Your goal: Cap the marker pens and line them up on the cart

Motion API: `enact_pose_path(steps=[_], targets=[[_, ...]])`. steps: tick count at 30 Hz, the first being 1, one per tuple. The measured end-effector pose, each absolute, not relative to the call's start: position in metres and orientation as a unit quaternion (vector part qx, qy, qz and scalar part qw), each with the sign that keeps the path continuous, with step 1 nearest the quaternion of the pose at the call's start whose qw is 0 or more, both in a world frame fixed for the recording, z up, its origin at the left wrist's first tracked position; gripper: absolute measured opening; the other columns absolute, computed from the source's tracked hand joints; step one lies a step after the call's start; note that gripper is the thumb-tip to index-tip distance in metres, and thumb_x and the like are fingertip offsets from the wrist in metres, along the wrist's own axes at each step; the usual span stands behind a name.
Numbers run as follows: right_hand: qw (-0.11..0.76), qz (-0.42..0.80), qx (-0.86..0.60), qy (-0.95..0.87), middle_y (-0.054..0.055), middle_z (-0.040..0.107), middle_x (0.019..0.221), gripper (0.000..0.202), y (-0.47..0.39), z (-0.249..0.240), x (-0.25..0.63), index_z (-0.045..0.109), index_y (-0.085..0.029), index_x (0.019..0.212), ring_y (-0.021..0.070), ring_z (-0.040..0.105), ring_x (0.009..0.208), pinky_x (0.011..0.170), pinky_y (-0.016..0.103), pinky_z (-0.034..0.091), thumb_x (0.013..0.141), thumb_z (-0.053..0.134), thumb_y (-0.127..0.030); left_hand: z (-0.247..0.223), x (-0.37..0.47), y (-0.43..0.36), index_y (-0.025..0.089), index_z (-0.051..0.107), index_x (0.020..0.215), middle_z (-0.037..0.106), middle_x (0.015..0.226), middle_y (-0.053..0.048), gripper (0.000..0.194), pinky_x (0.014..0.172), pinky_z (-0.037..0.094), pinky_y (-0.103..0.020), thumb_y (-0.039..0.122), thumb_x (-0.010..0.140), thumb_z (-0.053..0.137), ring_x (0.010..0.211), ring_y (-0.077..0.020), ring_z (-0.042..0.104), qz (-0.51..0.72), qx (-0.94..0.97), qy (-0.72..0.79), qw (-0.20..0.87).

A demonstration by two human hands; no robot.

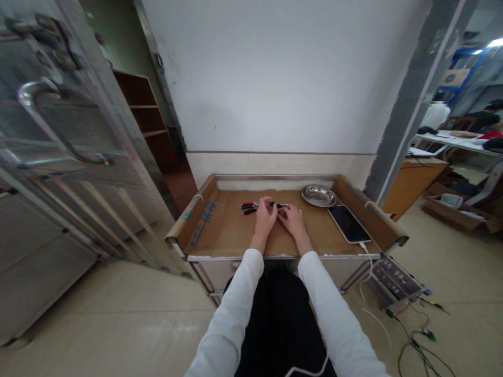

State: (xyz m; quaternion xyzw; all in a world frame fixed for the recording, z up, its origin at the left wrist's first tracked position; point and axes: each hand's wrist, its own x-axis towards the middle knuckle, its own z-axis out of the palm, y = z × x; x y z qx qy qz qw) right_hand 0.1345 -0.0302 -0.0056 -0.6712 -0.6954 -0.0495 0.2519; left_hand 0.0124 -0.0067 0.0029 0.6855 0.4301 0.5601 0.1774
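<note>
Several slim pens [248, 211], red and black with pale parts, lie side by side on a brown cardboard sheet [231, 230] that lines the small cart. My left hand [265, 217] is closed at the right end of this bunch, its thumb and fingers pinching a dark pen [280, 204]. From the other side, my right hand [291, 219] has its fingers bent in on the same pen, close to its right end. My fingers cover part of the pen and of the bunch, so small details there are hidden.
A round metal dish [318, 196] stands at the cart's back right. Nearer lies a phone [349, 224] with a white cable [368, 262] hanging over the front edge. Cardboard-covered sides [369, 212] bound the cart. An electrical box [398, 283] and wires lie on the floor.
</note>
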Motion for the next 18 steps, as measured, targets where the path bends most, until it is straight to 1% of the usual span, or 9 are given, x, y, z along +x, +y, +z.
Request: enact_pose_path(steps=[4,10,15,18], targets=[[0.255,-0.037,-0.668,-0.698,0.008,0.061,0.105,0.024,-0.0296,-0.0065,0.1346,0.066,-0.023,0.102,0.0216,0.051,0.1,0.083,0.033,0.032,0.089,0.052,-0.036,0.0031,0.0115,-0.0063,0.016,0.043,0.111,0.06,0.103,-0.009,0.024,0.079,0.051,-0.028,0.023,0.089,0.047,0.088,-0.0143,0.062,0.569,0.671,0.445,0.17],[0.274,-0.015,-0.666,-0.693,0.006,0.061,0.106,0.021,-0.0276,-0.009,0.1361,0.068,-0.025,0.101,0.0201,0.05,0.1,0.084,0.033,0.031,0.088,0.055,-0.036,0.005,0.0078,-0.0062,0.016,0.045,0.112,0.058,0.112,-0.013,0.023,0.087,0.049,-0.03,0.021,0.09,0.041,0.103,-0.0173,0.059,0.59,0.631,0.488,0.126],[0.284,-0.014,-0.66,-0.696,0.005,0.062,0.106,0.018,-0.0275,-0.0102,0.1368,0.068,-0.025,0.097,0.0196,0.051,0.1,0.083,0.032,0.03,0.088,0.054,-0.033,0.005,0.0052,-0.0057,0.016,0.047,0.11,0.057,0.112,-0.013,0.023,0.092,0.046,-0.033,0.019,0.089,0.039,0.107,-0.0185,0.055,0.611,0.612,0.489,0.117],[0.292,-0.026,-0.658,-0.694,0.006,0.063,0.104,0.018,-0.0273,-0.0113,0.1366,0.067,-0.023,0.096,0.02,0.051,0.099,0.082,0.032,0.03,0.089,0.052,-0.031,0.0041,0.0048,-0.0047,0.016,0.048,0.107,0.057,0.109,-0.012,0.021,0.094,0.043,-0.035,0.016,0.088,0.04,0.105,-0.0189,0.055,0.637,0.596,0.478,0.106]])
